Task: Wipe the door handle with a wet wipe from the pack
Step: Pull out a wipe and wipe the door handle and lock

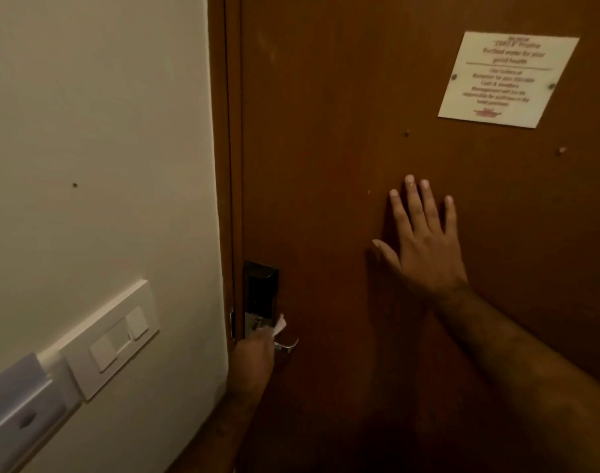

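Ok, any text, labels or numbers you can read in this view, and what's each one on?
White notice screwed to the door: red print, mostly blurred; one line seems to read "Purified water for your good health", the rest unreadable.
Lock plate: no text visible.
Wall switch panel: no markings visible.

Door frame (220,165) crowds the door handle (286,346) leftward; bare door (326,165) lies rightward.

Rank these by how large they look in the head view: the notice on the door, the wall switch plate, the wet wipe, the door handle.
1. Notice and switch plate: look alike in size, so unranked.
2. Door handle and wet wipe: both small and partly hidden by the left hand, so unranked.
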Motion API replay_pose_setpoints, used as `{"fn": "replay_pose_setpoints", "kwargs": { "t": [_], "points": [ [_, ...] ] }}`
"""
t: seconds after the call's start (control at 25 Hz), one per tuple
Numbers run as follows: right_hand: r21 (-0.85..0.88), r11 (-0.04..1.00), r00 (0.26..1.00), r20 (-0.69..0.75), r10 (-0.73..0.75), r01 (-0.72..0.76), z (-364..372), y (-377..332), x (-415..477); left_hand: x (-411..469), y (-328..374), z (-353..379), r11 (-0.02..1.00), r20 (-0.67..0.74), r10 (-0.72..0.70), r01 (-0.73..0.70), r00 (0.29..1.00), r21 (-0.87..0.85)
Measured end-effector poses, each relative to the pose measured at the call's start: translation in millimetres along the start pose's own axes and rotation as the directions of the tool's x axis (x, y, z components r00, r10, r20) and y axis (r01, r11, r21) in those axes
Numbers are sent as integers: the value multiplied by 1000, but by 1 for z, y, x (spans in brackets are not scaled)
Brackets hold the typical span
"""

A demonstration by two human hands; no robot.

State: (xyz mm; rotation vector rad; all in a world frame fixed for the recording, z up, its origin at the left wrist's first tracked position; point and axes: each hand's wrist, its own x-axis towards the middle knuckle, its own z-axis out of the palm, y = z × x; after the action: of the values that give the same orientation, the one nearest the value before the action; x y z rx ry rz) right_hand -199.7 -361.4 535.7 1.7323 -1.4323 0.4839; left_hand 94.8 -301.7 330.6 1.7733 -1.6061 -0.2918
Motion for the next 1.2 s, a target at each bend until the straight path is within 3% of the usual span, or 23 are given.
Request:
{"fn": "replay_pose_setpoints", "kwargs": {
  "t": [0.12, 0.36, 0.6, 0.84, 0.92, 1.0, 1.2],
  "points": [
    [-46, 999, 998, -56, -29, 26, 22, 3, 3, -12, -10, 34, 968, 171, 152, -182, 973, 174],
    [-63, 998, 983, -182, -29, 18, 50, 3, 7, -10, -37, 50, 887, 222, 332, -384, 917, 257],
    [-56, 998, 978, -207, -24, 13, 56, 4, 6, -15, -58, 64, 907, 171, 168, -220, 971, 358],
    [-53, 999, 973, -232, -21, 9, 58, 4, 9, -38, -35, 95, 908, 164, 182, -230, 969, 351],
    [-51, 999, 972, -233, -20, 9, 59, 4, 7, -37, -28, 94, 958, 110, 57, -86, 992, 275],
    [-58, 998, 973, -230, -26, 13, 58, 4, 5, -30, -13, 90, 990, 55, -121, 116, 991, 85],
    [-59, 998, 973, -228, -25, 11, 56, 3, 6, -19, 35, 92, 835, 23, -402, 377, 915, -400]
  ]
}}
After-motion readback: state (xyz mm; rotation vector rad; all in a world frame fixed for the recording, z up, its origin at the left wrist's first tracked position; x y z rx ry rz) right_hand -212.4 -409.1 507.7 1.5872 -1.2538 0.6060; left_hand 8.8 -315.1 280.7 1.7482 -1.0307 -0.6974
